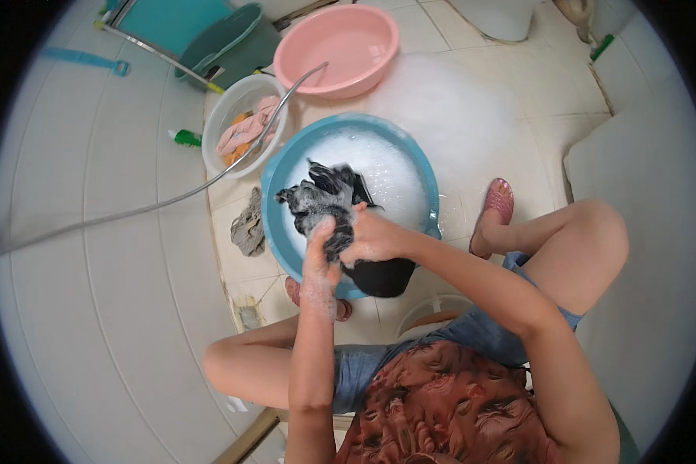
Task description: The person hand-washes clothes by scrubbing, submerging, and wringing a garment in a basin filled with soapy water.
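Observation:
A soapy black garment (321,203) is bunched between my two hands above the blue basin (274,232), which is full of white suds (394,174). My left hand (320,251) closes on the garment's near left side, foam running down the wrist. From the right, my right hand (370,234) is wrapped round the same bunch. A dark part of the cloth (380,277) hangs below my right hand over the basin's near rim. The exact kind of garment cannot be made out.
Behind the basin stand a pink basin (356,46), a white tub (211,158) with pink and orange cloth, and a green bucket (240,46). A grey hose (185,199) crosses from the left. Grey cloth (249,226) and a green bottle (185,138) lie leftward. Foam (448,100) covers floor tiles.

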`<state>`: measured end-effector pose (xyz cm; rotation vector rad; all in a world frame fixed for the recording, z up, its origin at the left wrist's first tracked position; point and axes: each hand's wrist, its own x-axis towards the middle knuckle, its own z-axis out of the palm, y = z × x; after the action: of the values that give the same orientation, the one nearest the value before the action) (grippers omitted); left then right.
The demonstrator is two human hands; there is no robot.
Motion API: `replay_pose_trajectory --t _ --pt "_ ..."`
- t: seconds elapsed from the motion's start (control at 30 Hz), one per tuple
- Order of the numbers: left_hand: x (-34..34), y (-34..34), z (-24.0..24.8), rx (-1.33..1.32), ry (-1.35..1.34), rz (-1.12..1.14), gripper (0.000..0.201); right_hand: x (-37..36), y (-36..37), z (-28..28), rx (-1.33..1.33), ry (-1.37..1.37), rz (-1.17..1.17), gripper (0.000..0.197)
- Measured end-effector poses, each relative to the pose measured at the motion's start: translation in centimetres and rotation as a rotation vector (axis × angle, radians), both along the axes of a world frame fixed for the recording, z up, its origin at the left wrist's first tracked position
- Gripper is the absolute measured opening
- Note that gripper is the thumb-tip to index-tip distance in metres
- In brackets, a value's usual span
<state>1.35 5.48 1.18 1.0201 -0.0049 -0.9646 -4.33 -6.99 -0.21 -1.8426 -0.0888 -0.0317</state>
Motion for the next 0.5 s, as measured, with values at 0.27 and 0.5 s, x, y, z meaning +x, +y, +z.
replay_pose_trajectory --t 0.27,0.5 --pt "0.2 0.5 -0.6 0.106 -0.08 0.123 0.044 -0.6 -0.9 -0.7 0.582 0.538 0.28 0.041" --pt "3.2 -1.2 -0.1 0.272 -0.091 0.635 0.021 -1.0 0.1 1.0 -0.167 -0.09 -0.461 0.077"
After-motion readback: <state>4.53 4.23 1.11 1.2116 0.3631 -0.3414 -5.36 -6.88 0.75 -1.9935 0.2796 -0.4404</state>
